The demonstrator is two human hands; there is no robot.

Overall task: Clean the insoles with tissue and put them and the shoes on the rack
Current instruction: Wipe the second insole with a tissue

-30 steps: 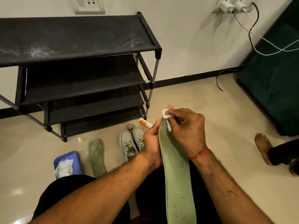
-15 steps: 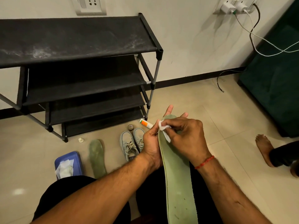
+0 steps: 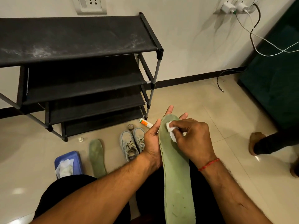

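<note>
A long green insole [image 3: 177, 175] stands lengthwise over my lap. My left hand [image 3: 152, 143] holds it near the toe end, thumb on the left edge and straight fingers behind it. My right hand [image 3: 192, 139] pinches a small white tissue [image 3: 170, 130] and presses it on the insole's toe area. A second green insole [image 3: 97, 156] lies on the floor, with a pair of pale grey laced shoes [image 3: 132, 143] to its right. The black multi-shelf rack [image 3: 80, 39] stands against the wall with all its visible shelves bare.
A blue tissue box [image 3: 68, 162] sits on the floor at the left. A white-orange tube [image 3: 145, 122], a small jar [image 3: 130, 126] and a tiny bottle [image 3: 80, 139] lie by the rack's foot. Another person's foot [image 3: 257, 143] is at the right, beside dark green furniture [image 3: 275, 78].
My right hand has drawn the tissue from the insole's tip down onto its toe area. The left fingers have spread out behind the toe end.
</note>
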